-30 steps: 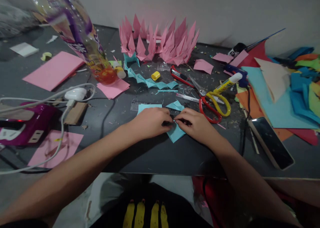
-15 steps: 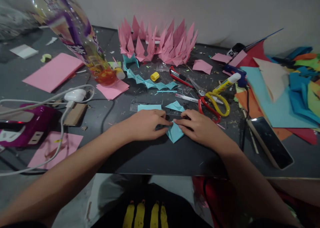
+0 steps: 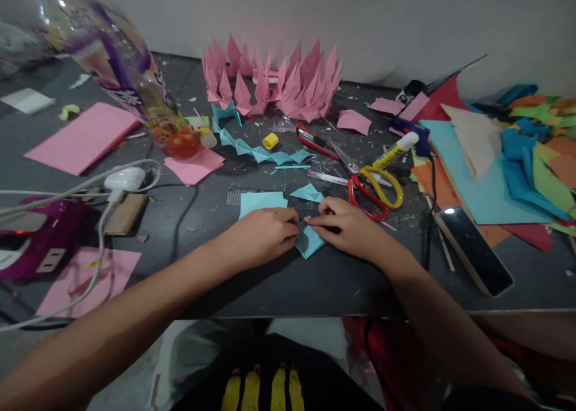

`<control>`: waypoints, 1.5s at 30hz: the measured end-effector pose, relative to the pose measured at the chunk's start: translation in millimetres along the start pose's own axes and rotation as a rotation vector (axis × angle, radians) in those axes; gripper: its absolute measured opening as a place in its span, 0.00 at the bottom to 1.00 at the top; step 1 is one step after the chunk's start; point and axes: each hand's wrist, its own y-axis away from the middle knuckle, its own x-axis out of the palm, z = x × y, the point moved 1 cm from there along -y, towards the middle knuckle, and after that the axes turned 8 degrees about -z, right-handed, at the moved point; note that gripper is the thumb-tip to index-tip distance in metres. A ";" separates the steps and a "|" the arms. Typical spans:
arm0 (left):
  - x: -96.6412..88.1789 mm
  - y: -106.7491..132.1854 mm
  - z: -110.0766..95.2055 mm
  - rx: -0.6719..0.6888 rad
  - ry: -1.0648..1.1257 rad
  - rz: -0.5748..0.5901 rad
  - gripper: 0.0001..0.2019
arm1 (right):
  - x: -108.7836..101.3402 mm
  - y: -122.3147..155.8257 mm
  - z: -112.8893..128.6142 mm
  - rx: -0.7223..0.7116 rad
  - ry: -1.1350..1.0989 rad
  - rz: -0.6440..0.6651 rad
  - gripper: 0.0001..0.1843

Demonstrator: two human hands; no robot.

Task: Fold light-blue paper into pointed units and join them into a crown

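My left hand (image 3: 258, 237) and right hand (image 3: 353, 231) were tip to tip over a small blue paper (image 3: 310, 244) lying on the counter (image 3: 279, 285), fingers closed together on its folded edge from both sides, pinning it flat. Scissors (image 3: 375, 186) lay near my right hand.

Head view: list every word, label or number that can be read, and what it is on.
Nothing reads clearly.
Bottle label: purple print, blurred, unreadable.
Glue stick label: too small to read.
Shirt: yellow shapes, no legible letters.
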 end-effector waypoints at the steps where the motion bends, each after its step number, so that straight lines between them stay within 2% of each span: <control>1: -0.6 0.6 -0.4 0.005 0.000 0.004 0.07 | 0.3 -0.1 -0.5 0.013 -0.014 0.005 0.14; 5: -2.6 5.4 -16.2 0.102 -0.177 0.054 0.06 | 1.7 -0.3 -1.7 0.028 -0.037 0.020 0.14; 9: -0.6 13.9 -38.6 0.072 -0.321 0.082 0.10 | 2.3 -0.6 -2.0 0.025 -0.062 0.026 0.15; 11: -0.3 16.9 -42.5 0.060 -0.330 0.082 0.13 | 2.2 -1.0 -2.4 0.032 -0.084 0.028 0.14; 14: -2.2 16.2 -34.8 0.036 -0.273 0.082 0.13 | 1.9 -1.8 -3.5 0.049 -0.117 0.034 0.14; 20: -0.3 -0.5 -2.4 0.047 -0.024 0.010 0.07 | 1.5 -3.0 -4.8 0.044 -0.108 0.040 0.13; 24: 4.7 -6.2 4.0 0.046 0.053 -0.040 0.05 | 2.0 -3.2 -5.0 0.044 -0.104 0.034 0.13; 28: 3.0 0.0 -12.2 0.100 -0.100 -0.035 0.07 | 4.1 -3.5 -4.1 0.050 -0.102 0.025 0.13; 31: 2.8 10.8 -32.6 0.167 -0.247 0.034 0.09 | 2.9 -3.5 -3.2 0.079 -0.123 0.032 0.14; 35: 6.7 21.9 -50.6 0.188 -0.398 -0.029 0.14 | -9.1 -0.7 -5.2 0.168 -0.286 0.088 0.14; 39: 9.2 22.0 -53.3 0.184 -0.399 0.001 0.14 | -20.6 3.1 -7.6 0.192 -0.451 0.208 0.12; 42: 8.3 20.2 -52.2 0.160 -0.372 0.032 0.15 | -19.0 2.6 -6.0 0.188 -0.393 0.252 0.09; 45: 6.8 20.2 -52.0 0.138 -0.331 0.054 0.16 | -12.6 0.7 -3.3 0.184 -0.303 0.220 0.07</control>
